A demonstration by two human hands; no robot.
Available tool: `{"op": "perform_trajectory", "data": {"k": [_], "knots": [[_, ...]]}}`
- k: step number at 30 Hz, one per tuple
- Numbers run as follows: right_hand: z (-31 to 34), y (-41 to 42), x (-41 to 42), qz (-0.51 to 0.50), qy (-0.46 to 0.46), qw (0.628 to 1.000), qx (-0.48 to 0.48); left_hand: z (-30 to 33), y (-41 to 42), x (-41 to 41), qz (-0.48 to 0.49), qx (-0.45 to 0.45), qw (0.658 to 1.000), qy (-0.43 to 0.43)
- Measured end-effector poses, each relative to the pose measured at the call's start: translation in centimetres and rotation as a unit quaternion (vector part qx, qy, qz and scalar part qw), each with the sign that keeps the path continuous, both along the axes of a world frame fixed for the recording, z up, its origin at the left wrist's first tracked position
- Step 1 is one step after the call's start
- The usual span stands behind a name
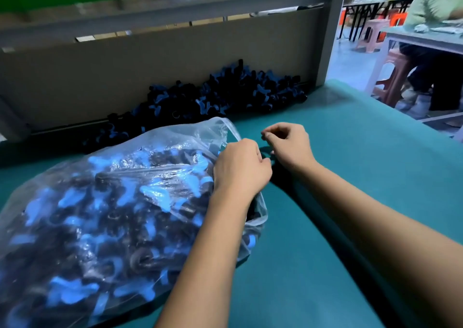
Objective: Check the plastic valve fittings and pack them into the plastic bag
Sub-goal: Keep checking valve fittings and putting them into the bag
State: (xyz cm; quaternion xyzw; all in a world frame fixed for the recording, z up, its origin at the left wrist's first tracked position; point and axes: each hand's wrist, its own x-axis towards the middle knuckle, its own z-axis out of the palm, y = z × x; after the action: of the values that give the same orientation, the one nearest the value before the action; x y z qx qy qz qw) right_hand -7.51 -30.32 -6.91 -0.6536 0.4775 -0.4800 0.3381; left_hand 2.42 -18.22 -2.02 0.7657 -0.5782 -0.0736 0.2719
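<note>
Head view, looking down on a teal table (338, 202). Left hand (240, 168) sits at the open mouth of the plastic bag (105, 177), fingers curled over the bag's rim at its right-hand edge; what exactly the fingers grip cannot be told, though they press on or hold the film there. Right hand (288, 144) is just beside the left, to its right and slightly farther from the body, above the table. Its fingers are curled inward, thumb and forefinger tips close together; whether they pinch anything small cannot be told.

Loose valve fittings (225, 94), dark bodies with blue handles, lie heaped against the grey back panel (125, 64), beyond the bag and well apart from both hands. The heap runs from the bag's far edge rightward almost to the upright post (330, 26).

Open teal surface extends right of the hands and toward the near edge; the table's right edge drops off to a floor area with plastic stools (398, 74) and another worktable (426, 39), where a second person (436, 6) sits.

The bag lies on its side at left, mouth facing right, transparent and bulging. It is packed nearly full with the same dark-and-blue fittings, some showing at the mouth just under the left wrist.
</note>
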Motion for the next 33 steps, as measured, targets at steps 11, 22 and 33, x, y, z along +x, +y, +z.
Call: {"op": "perform_trajectory", "data": {"k": [11,22,33], "knots": [[2.6,-13.3,0.7,-0.013,0.472,0.876,-0.096,-0.2,-0.6,-0.3,-0.015,0.028,0.993,-0.113],[3.1,-18.8,0.6,0.145,0.471,0.87,-0.028,-0.7,-1.0,-0.4,-0.004,0.013,0.992,-0.123],[0.2,-5.5,-2.8,0.112,0.236,0.958,-0.121,-0.7,-1.1,-0.3,0.01,0.016,0.995,-0.103]]}}
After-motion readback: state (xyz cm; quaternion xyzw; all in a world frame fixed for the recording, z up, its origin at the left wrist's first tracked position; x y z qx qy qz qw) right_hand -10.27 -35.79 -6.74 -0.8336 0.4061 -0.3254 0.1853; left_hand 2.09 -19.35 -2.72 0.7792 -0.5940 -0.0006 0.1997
